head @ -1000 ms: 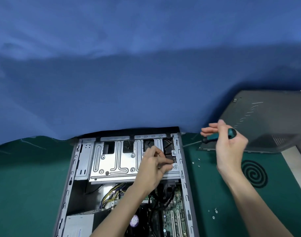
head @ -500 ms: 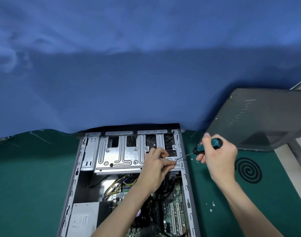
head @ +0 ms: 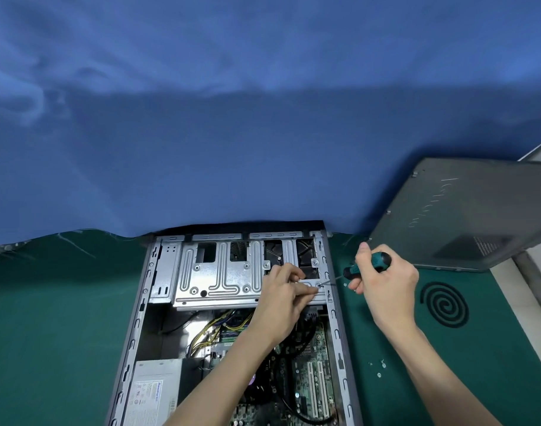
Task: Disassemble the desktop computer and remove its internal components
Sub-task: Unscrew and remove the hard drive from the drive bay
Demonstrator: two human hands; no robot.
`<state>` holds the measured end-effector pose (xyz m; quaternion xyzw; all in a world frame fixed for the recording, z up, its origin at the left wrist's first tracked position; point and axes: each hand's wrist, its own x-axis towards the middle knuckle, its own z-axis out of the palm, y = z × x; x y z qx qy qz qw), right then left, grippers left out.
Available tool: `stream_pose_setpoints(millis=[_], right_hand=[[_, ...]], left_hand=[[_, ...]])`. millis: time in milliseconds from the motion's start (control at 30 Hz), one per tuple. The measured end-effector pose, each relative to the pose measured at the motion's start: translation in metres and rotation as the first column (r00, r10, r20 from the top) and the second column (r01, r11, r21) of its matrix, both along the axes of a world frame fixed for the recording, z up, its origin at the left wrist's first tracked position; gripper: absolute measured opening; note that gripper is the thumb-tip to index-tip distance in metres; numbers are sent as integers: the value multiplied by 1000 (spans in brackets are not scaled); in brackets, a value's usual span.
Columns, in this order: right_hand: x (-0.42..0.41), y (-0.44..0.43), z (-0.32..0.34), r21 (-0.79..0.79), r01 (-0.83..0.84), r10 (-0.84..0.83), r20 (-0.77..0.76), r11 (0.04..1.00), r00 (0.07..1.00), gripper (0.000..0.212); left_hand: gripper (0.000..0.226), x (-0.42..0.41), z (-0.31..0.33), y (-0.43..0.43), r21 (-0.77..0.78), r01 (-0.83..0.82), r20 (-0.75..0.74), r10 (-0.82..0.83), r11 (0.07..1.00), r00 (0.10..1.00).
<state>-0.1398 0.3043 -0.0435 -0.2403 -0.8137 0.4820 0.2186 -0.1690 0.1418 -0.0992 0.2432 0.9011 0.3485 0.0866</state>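
Observation:
An open desktop computer case (head: 134,333) lies on its side in front of me. A silver drive cage (head: 220,278) spans its far end. Below the cage I see yellow and black cables (head: 214,329), the motherboard (head: 312,379) and a power supply (head: 154,392). My left hand (head: 286,299) rests on the cage's right part, its fingertips pinched together beside a screw (head: 318,284). My right hand (head: 386,281) grips a teal and black screwdriver (head: 369,265), and the thin shaft's tip sits on that screw.
The removed grey side panel (head: 465,216) leans at the right, over the green mat (head: 48,333). A black spiral coil (head: 444,304) lies beside my right wrist. Small loose screws (head: 379,368) dot the mat right of the case. A blue cloth (head: 232,133) fills the background.
My right hand came down and left from above the mat, bringing the screwdriver's tip onto the cage screw. My left hand stayed at the cage's right edge. The view shifted slightly.

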Motion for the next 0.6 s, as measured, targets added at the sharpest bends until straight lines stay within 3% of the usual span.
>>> stream_pose_setpoints(millis=[167, 267, 333, 433, 533, 600], right_hand=[[-3, -3, 5, 103, -139, 135, 44, 985, 990, 40], [-9, -1, 10, 191, -278, 252, 148, 941, 956, 36], [-12, -2, 13, 262, -337, 299, 175, 904, 938, 29], [-21, -4, 17, 313, -428, 374, 217, 848, 901, 42], [-24, -5, 24, 330, -448, 370, 275, 831, 888, 53], [-22, -8, 27, 265, -376, 343, 164, 888, 925, 47]], left_hand=[[25, -2, 6, 0, -6, 6, 97, -5, 1000, 995], [42, -11, 25, 3, 206, -113, 341, 37, 972, 939], [50, -16, 42, 9, 364, -127, 430, -46, 923, 902], [38, -23, 60, 21, 477, -39, 384, -169, 878, 908], [20, -26, 65, 29, 475, -46, 325, -127, 879, 937], [15, -26, 64, 31, 455, -69, 314, -87, 888, 945]])
